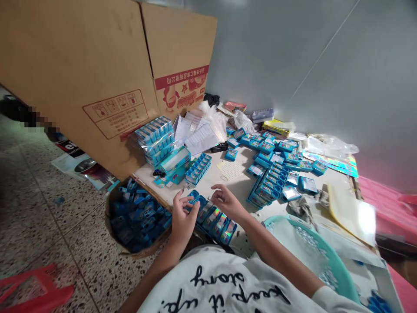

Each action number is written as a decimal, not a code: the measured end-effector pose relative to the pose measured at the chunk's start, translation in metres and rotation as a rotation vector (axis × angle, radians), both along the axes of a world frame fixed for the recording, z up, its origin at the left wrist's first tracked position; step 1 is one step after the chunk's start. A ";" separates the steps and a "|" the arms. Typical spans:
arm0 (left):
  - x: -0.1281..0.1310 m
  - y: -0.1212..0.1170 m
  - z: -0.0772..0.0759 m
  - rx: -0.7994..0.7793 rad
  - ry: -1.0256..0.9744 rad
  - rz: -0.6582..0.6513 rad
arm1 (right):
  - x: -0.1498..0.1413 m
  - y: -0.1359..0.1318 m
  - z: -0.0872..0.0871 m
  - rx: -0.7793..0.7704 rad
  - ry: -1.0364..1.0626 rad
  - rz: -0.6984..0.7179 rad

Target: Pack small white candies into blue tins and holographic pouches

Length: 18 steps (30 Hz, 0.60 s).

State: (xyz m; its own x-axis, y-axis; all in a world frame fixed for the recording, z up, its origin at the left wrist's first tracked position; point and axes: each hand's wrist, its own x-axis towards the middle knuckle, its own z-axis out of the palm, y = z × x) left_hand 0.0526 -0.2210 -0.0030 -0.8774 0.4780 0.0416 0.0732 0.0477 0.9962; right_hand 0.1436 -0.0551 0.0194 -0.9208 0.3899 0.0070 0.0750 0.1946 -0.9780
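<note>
A short row of small blue plastic cases (213, 219) with shiny, rainbow-reflecting faces lies at the table's near edge, in front of my body. At the row's far left end, my left hand (184, 213) has its thumb and fingers closed around a blue case (194, 195). My right hand (226, 203) hovers over the row's right side, fingers bent and apart, with nothing visible in them. Just beyond stands a blue display box (198, 168) packed with similar cases. A longer stacked row of blue cases (269, 184) stands to the right.
Left of the table, a carton (140, 217) of blue cases sits on the floor below a tall cardboard box (107, 56). Wrapped packs (156, 139) stand by it. Loose cases (267, 147) cover the table's back. A turquoise basin (342, 265) with small pale pieces is at right.
</note>
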 end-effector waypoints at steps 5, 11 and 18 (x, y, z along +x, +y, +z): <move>0.000 -0.001 0.003 0.048 -0.173 -0.175 | 0.000 -0.003 -0.002 -0.062 0.032 0.006; 0.003 -0.002 -0.002 -0.099 -0.004 -0.141 | -0.002 -0.007 -0.003 0.037 0.027 -0.048; 0.002 -0.001 -0.005 -0.090 -0.039 -0.209 | 0.002 -0.012 -0.002 -0.002 0.030 -0.053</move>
State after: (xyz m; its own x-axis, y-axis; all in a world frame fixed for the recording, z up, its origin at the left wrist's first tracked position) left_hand 0.0550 -0.2218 -0.0078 -0.7590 0.6497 -0.0412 0.0524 0.1240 0.9909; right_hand 0.1452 -0.0669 0.0175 -0.8983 0.4381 0.0335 0.0557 0.1891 -0.9804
